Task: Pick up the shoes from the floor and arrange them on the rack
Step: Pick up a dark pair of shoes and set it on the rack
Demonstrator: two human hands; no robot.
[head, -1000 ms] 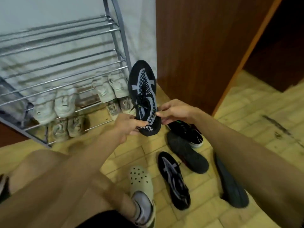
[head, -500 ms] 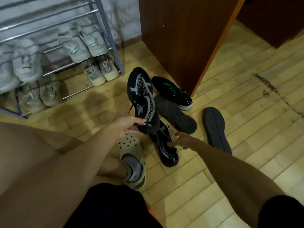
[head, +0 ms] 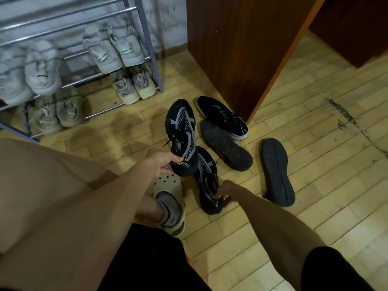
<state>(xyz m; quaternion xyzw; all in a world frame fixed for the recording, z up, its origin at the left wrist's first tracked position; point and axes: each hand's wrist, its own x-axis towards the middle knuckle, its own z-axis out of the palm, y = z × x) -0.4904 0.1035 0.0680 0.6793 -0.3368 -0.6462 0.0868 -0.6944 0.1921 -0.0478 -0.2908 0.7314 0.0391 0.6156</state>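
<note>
The shoe (head: 182,131) hangs toe-up from the left grip (head: 159,162), which pinches its heel, above the floor (head: 319,156) just right of the rack (head: 150,45)'s front corner. Its mate (head: 206,177) lies on the floor directly beneath, toward the person. The right grip (head: 223,192), open and reaching half a second ago, has now curled round the mate's heel. So the pair is probably about to be lifted together and carried to a shelf. Beyond lie a green-striped shoe (head: 222,117) and two sole-up shoes (head: 225,144), not yet picked up.
</note>
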